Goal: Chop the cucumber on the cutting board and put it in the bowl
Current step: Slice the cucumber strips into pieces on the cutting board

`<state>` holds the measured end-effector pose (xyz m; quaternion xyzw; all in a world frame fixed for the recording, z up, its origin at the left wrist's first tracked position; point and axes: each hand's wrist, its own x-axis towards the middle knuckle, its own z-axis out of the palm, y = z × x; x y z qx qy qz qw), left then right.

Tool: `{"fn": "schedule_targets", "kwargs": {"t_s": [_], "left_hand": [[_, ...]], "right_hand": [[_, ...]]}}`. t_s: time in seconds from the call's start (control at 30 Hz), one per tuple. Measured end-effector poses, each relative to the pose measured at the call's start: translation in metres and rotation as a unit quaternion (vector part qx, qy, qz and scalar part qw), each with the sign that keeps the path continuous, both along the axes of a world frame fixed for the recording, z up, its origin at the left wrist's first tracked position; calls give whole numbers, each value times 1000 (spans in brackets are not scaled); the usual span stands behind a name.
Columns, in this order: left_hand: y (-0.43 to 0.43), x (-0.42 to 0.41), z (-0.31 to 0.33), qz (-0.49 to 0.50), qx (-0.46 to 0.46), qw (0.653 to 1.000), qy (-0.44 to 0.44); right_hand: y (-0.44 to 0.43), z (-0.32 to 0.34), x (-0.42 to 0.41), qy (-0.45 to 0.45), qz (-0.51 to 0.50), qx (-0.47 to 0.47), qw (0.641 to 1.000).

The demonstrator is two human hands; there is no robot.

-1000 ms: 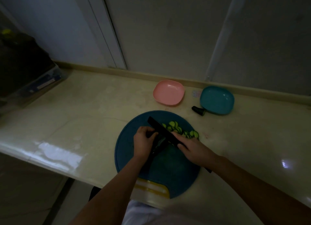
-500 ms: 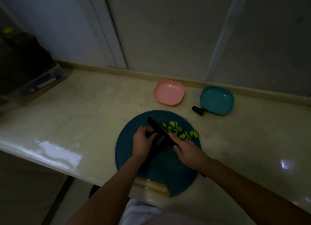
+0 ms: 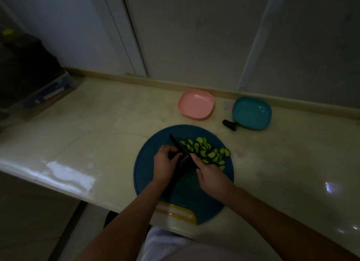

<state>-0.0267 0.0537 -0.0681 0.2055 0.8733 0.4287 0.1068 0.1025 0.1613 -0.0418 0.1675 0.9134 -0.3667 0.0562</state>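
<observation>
left fingers [image 3: 169, 150] curl on the cucumber [image 3: 180, 170], steadying it; right fingers [image 3: 197, 159] wrap the knife [image 3: 180, 146], blade just beside the left ones. slices [image 3: 206, 151] pile beyond on the board [image 3: 145, 175].

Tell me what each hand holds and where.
The right hand grips the black knife by its handle. The left hand holds the uncut cucumber at its end beside the blade.

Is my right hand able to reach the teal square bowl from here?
Probably yes: nothing stands between the right hand and the teal square bowl except cucumber slices lying flat on the blue round cutting board, but the hand grips a black knife.
</observation>
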Motion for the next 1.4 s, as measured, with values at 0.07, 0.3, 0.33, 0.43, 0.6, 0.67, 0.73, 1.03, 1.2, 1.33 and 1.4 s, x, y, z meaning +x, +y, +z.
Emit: {"fn": "schedule_targets", "kwargs": {"t_s": [0.07,0.3,0.33,0.43,0.6,0.67,0.73,1.03,1.2,1.33,1.4], "left_hand": [[0,0,0,0,-2,1000,-2],[0,2,-1,-1,4,1000,15],[0,2,-1,-1,6,1000,14],[0,1,-2,0,4,1000,14],[2,0,-4,5,9,1000,25],[3,0,-3,6,11,1000,24],[5,-1,-2,8,15,1000,23],[8,-5,1,9,21,1000,2],[8,-6,0,12,13,1000,-5],[6,-8,0,-3,9,1000,-13],[6,-8,1,-4,8,1000,-12]], "right_hand": [[1,2,-5,-7,5,4,1000],[23,3,5,-24,-21,23,999],[26,3,6,-25,-31,21,999],[30,2,8,-23,-43,10,999],[25,4,7,-6,-27,1,1000],[22,7,5,2,-6,0,1000],[19,11,2,7,11,-6,1000],[25,13,2,16,11,-24,1000],[26,10,3,20,14,-19,1000],[27,9,1,15,15,-28,999],[27,8,1,14,17,-31,999]]}}
